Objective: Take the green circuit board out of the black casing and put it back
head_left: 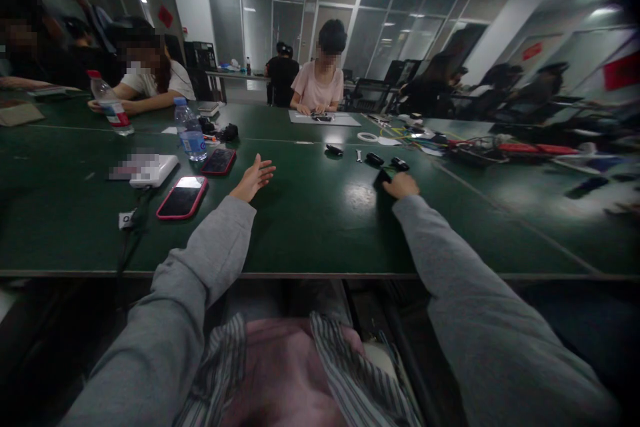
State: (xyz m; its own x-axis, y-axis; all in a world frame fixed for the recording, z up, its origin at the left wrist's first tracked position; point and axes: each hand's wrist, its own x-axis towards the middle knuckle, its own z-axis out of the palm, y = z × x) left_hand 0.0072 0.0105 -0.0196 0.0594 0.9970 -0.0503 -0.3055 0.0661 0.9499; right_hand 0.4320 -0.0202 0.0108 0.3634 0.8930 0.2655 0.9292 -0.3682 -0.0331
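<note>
My left hand [253, 180] hovers over the table with its fingers spread and nothing in them. Closest to it lies a dark phone with a red edge [219, 161]; a larger phone in a pink-red case [183, 198] rests further left. My right hand [403, 185] is closed on a dark flat object [384, 177], whose kind I cannot make out. Just beyond it sit small black objects, one in the middle [375, 159], one at the right [400, 163] and another further left [334, 150]. Between them lies a small silver wrench-like piece [359, 156].
A blue-capped water bottle [191, 133] and a red-capped bottle [111, 107] stand at the left of the green table [310, 233]. A white box [154, 171] with a cable is nearby. Cables and tools [450, 143] clutter the back right. A person [320, 80] works opposite at a pale mat [345, 120].
</note>
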